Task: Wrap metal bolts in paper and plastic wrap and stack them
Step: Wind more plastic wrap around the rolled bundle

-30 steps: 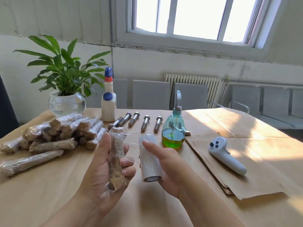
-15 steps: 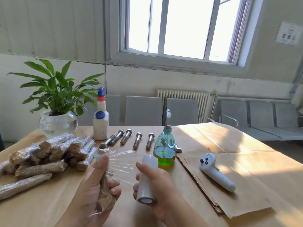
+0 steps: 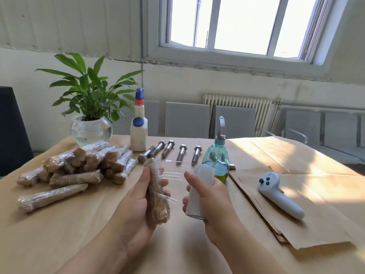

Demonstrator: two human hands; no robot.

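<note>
A table [image 3: 59, 234] covered in brown kraft paper fills the lower half of the view. Taking the green spray bottle [image 3: 216, 163] near its middle as the landmark: to the right of the bottle lies a stack of brown paper sheets [image 3: 308, 230], partly in sunlight, with a white handheld controller [image 3: 278, 194] resting on it. Far left of the bottle and toward the table's back edge stands a leafy potted plant [image 3: 90, 95] in a round glass bowl. Left of the bottle, nearer than the plant, sits a pile of wrapped bolts [image 3: 79, 167], each bundled in brown paper and clear film, stacked on one another. Just in front of the bottle the two hands are held apart above the table. The left hand [image 3: 138, 204] grips a paper-wrapped bolt [image 3: 157, 196] upright, thumb along its side and fingertips curled behind it. The right hand [image 3: 205, 198] clasps a roll of plastic wrap [image 3: 197, 192], also upright, and a clear sheet of film stretches from the roll to the bolt. Left of the bottle and behind it stands a white glue bottle [image 3: 138, 131] with a blue cap. Between the glue bottle and the spray bottle five bare metal bolts [image 3: 167, 150] lie in a row, heads pointing away.
</note>
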